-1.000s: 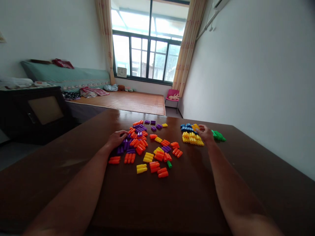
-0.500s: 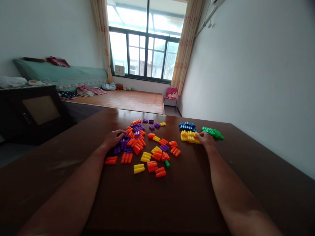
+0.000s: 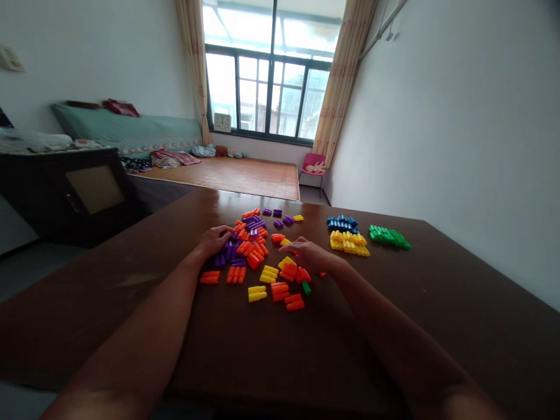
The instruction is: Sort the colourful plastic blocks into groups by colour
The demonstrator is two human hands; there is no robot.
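My left hand (image 3: pixel 215 240) rests at the left edge of a mixed pile, its fingers stretched loosely over purple plastic pieces (image 3: pixel 231 251). Orange pieces (image 3: pixel 255 256), shaped like short joined tubes, lie to the right of them. My right hand (image 3: pixel 308 254) hovers over the loose pieces with its fingers apart. Its fingertips are near a yellow piece (image 3: pixel 285 241), which they partly cover; I see nothing held. Below this hand lie more orange pieces (image 3: pixel 280 291), yellow pieces (image 3: pixel 269 273) and one green piece (image 3: pixel 306 287).
On the right of the brown table (image 3: pixel 385 303) sit stacked rows: blue pieces (image 3: pixel 342 223), yellow pieces (image 3: pixel 349 242) and green pieces (image 3: pixel 389 236). A few purple pieces (image 3: pixel 277 212) lie at the back. Beyond are a bed (image 3: pixel 245 175), a pink chair (image 3: pixel 312 160) and a dark cabinet (image 3: pixel 56 192).
My right hand has left the stacked yellow row and moved left to the loose pieces, its fingers now apart. My left hand stays by the purple pieces. The view has shifted slightly.
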